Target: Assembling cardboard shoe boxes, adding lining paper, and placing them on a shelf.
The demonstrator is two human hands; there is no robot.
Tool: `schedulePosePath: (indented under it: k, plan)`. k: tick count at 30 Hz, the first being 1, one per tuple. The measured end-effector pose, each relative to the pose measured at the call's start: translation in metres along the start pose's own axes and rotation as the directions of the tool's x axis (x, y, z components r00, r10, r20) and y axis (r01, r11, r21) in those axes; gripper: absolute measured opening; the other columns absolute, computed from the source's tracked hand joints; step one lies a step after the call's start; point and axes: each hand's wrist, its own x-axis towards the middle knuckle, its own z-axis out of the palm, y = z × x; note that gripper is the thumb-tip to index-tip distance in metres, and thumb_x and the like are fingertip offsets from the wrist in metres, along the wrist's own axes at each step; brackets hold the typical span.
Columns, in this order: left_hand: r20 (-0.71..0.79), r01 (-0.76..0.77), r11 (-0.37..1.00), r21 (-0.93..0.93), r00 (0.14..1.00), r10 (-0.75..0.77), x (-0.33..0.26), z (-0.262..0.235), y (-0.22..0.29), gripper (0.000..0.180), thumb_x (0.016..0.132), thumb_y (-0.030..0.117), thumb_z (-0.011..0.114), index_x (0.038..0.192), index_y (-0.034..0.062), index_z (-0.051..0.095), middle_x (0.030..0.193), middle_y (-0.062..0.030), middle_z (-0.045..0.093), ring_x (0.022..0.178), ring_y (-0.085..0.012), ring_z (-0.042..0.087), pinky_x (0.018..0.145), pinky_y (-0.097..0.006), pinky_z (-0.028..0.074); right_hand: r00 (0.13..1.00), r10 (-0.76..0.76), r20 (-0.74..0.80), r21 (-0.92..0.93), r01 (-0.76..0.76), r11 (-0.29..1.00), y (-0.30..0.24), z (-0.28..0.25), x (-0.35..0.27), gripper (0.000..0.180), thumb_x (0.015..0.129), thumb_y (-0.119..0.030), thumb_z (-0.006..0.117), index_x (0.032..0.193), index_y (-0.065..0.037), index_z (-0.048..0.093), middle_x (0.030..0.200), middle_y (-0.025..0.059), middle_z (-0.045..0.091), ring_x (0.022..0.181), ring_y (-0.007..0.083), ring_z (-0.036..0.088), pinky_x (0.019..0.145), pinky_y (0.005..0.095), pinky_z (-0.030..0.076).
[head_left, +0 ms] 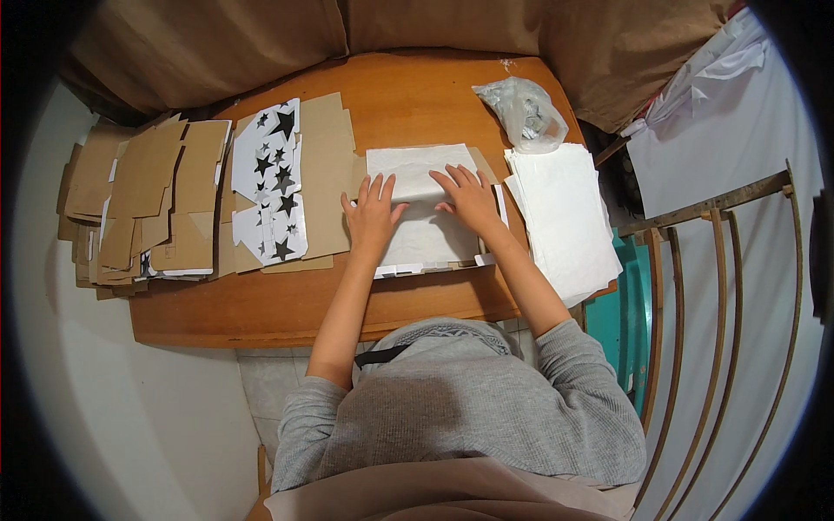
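Both hands lie flat, fingers spread, gripping nothing: the left hand (372, 213) and right hand (469, 198) press on a white tissue sheet (423, 233), soft and creased, mid-bench (287, 304) over a flat cardboard piece (326, 174). Just right sits a white paper stack (563, 221), a clear plastic bag (526, 111) behind; star-printed cut-outs (274, 182) and cardboard piles (143, 204) crowd the left.

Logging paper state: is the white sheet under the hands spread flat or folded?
Spread flat: both hands, left and right, press palms-down on the sheet.

paper sheet (426, 208) on table (261, 313) between cardboard pieces (165, 200) left, paper stack (560, 217) right
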Motion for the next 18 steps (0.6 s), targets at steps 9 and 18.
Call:
schedulePosePath:
  k: [9,18]
  plan:
    - [-0.09,-0.094,0.995,0.026,0.991,0.096,0.002,0.012,-0.005,0.046,0.092,0.038,0.05,0.137,0.0298,0.042,0.139,0.0015,0.046,0.133,-0.0184,0.038,0.106,-0.066,0.013,0.988,0.011,-0.156,-0.067,-0.022,0.997,-0.011,0.012,-0.003,0.056,0.079,-0.041,0.065,0.13,-0.025,0.048,0.131,0.0053,0.053,0.124,0.0234,0.047,0.102,0.0519,0.031]
    - [-0.072,-0.103,0.995,0.001,0.992,0.103,0.004,0.013,-0.006,0.039,0.091,0.022,0.05,0.131,0.0234,0.049,0.13,-0.0013,0.056,0.123,-0.0218,0.05,0.106,-0.052,0.027,0.989,0.051,-0.139,0.01,-0.05,0.999,-0.005,0.011,0.001,0.039,0.083,-0.022,0.063,0.122,-0.025,0.058,0.12,-0.0005,0.062,0.115,0.0201,0.054,0.097,0.0403,0.037]
